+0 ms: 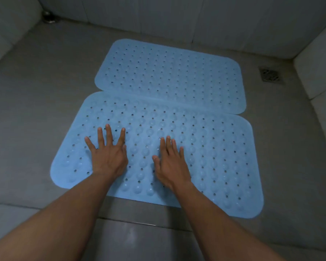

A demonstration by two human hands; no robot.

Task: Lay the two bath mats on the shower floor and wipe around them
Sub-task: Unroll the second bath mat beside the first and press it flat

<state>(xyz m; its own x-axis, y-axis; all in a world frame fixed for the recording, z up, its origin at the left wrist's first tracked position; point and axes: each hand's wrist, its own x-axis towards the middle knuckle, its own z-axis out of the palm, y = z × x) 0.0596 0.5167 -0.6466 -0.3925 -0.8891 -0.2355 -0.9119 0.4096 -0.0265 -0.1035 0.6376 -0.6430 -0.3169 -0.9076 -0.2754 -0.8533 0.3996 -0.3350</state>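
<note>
Both hands, left hand (pixel 109 157) and right hand (pixel 170 164), flat, fingers spread, pressing near mat (pixel 205 157). Likely thin, floppy rubber; lift by corner edge.

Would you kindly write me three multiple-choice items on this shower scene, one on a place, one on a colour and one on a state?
1. Where is the floor drain?
A. right of the far mat
B. under the near mat
C. left of both mats

2. What colour are the mats?
A. green
B. light blue
C. white

3. How do the left hand and right hand lie?
A. gripping a mat's edge
B. raised off the mats
C. flat on the near mat

1 A: the grate lies in bare floor to that mat's right.
2 B: both are pale blue.
3 C: both palms rest on the near mat, fingers straight.
</note>
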